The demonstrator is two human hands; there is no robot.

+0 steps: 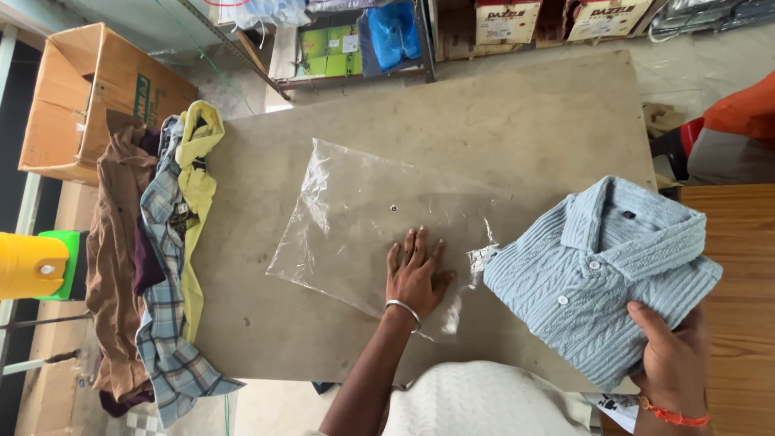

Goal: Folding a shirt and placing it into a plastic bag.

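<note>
my left hand lies flat on the plastic bag, which is spread on the table. right of those fingers, touching the bag's edge, is the folded shirt, its near corner in my right hand. well left of my fingers, a heap of clothes hangs over the table's edge. beyond the heap stands a cardboard box; beyond the table, shelves.

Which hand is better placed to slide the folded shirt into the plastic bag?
Right. The right hand already grips the folded light blue shirt beside the bag's near end, while the left hand lies flat on the clear plastic bag, pinning it down.
</note>
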